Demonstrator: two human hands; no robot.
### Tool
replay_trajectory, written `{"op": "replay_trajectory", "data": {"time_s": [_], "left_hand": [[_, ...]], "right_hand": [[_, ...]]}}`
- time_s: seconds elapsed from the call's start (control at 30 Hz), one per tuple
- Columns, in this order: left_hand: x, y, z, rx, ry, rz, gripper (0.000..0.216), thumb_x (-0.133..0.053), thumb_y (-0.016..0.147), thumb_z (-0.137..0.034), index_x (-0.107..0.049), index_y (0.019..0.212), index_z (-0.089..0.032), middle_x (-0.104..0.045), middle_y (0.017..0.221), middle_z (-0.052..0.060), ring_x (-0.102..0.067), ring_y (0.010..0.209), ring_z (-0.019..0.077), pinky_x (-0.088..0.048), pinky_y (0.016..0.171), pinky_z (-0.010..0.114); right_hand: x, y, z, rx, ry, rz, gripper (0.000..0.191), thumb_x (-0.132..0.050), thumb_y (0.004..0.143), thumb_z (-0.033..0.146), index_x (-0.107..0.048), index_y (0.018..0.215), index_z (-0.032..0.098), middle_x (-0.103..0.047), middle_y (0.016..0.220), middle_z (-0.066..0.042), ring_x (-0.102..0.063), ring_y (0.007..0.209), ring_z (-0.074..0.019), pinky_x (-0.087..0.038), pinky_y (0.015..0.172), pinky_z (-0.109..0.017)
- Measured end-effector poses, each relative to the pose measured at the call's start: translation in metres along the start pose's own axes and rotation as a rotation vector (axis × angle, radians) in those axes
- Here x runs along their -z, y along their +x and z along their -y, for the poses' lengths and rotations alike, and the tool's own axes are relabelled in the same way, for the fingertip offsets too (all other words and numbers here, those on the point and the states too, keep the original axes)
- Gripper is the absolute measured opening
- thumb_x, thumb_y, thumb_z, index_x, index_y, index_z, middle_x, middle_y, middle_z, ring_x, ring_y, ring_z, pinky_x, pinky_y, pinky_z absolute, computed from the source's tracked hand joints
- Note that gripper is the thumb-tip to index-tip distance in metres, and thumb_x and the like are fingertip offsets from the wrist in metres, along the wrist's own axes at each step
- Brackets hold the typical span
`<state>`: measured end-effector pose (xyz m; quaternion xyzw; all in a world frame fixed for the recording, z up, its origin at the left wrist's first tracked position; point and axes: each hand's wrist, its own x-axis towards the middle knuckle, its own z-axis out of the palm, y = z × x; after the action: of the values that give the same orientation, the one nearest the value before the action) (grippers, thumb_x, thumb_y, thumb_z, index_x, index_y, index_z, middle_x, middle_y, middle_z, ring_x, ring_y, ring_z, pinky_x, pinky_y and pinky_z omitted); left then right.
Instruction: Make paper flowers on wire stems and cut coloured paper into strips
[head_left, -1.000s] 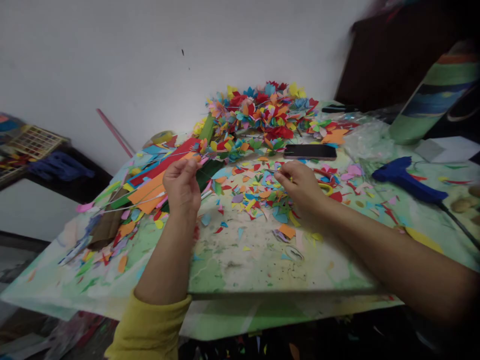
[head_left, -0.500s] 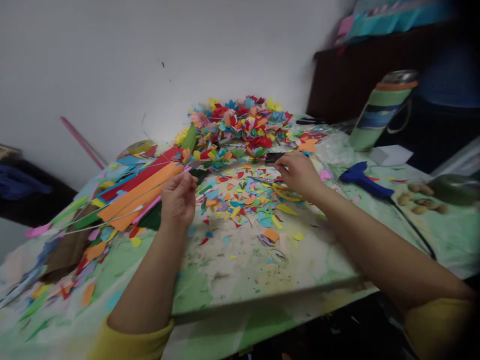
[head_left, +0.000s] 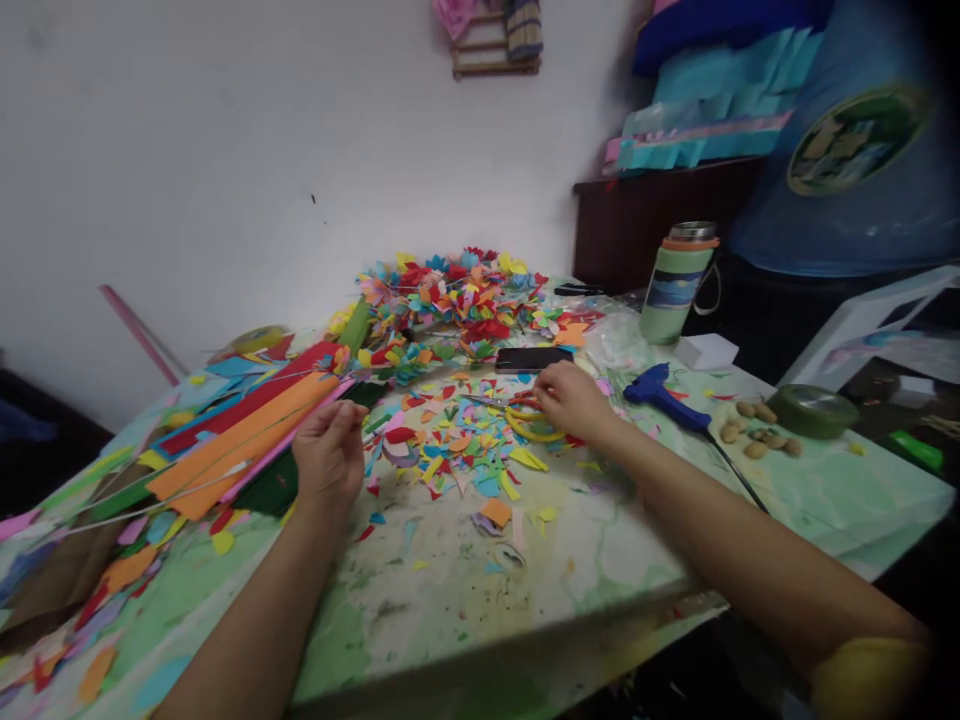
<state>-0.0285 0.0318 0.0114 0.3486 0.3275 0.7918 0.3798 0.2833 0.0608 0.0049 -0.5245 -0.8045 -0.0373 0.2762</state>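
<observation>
My left hand (head_left: 330, 455) is raised beside an orange paper strip (head_left: 244, 445). Its thumb and fingertips are pinched together, and whatever may be between them is too small to make out. Low over the table, my right hand (head_left: 574, 402) has its fingers closed at the handles of a pair of scissors (head_left: 534, 432) with yellow loops. The blades point left, over a scatter of small coloured paper scraps (head_left: 457, 440). Just behind the right hand lies a black phone (head_left: 531, 360). Farther back is a heap of multicoloured paper flowers (head_left: 457, 300).
On the right are a blue glue gun (head_left: 664, 398) with its cord, several peanuts (head_left: 756, 432), a roll of green tape (head_left: 814, 410), a white box (head_left: 706, 352) and a green bottle (head_left: 675, 290). Stacked coloured paper (head_left: 262, 405) lies left. The table's front edge runs close to me.
The view has shifted, bringing more of the right side and wall into sight. My right hand has come lower, to the scissors' handles. My left hand stays pinched.
</observation>
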Motion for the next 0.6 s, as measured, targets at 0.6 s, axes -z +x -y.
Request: {"op": "replay_trajectory", "data": {"time_s": [0.6], "left_hand": [[-0.035, 0.010, -0.009, 0.232, -0.177, -0.229, 0.018, -0.056, 0.086, -0.008, -0.062, 0.071, -0.015, -0.063, 0.060, -0.003, -0.054, 0.048, 0.0008, -0.046, 0.049, 0.008]], "right_hand": [[-0.015, -0.015, 0.015, 0.071, -0.019, 0.228, 0.028, -0.059, 0.077, 0.038, -0.065, 0.090, 0.015, -0.066, 0.097, -0.013, -0.056, 0.095, -0.0263, -0.040, 0.081, -0.032]]}}
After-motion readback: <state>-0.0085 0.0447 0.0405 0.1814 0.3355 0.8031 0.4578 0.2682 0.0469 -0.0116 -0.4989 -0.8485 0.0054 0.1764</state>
